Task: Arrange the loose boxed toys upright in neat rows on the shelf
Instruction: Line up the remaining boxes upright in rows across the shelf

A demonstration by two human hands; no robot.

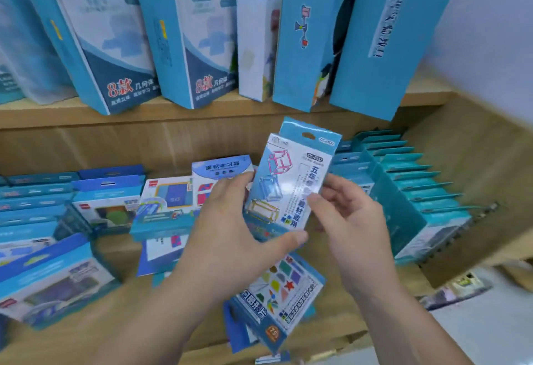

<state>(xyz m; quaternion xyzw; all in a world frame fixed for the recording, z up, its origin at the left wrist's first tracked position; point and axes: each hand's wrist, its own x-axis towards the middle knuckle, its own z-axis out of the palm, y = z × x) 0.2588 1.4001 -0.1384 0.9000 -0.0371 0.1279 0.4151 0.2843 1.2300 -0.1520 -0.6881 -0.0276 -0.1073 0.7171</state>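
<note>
Together left hand (230,220) and right hand (346,214) hold a flat glossy box (291,180)

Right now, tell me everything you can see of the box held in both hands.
The held box is a slim, glossy cardboard pack, light blue and white, with a hang-hole tab on top and drawings of pink, blue and yellow cuboid frames. It is upright, tilted slightly right, above the lower shelf. The left hand grips its left edge and bottom; the right hand pinches its right edge.
</note>
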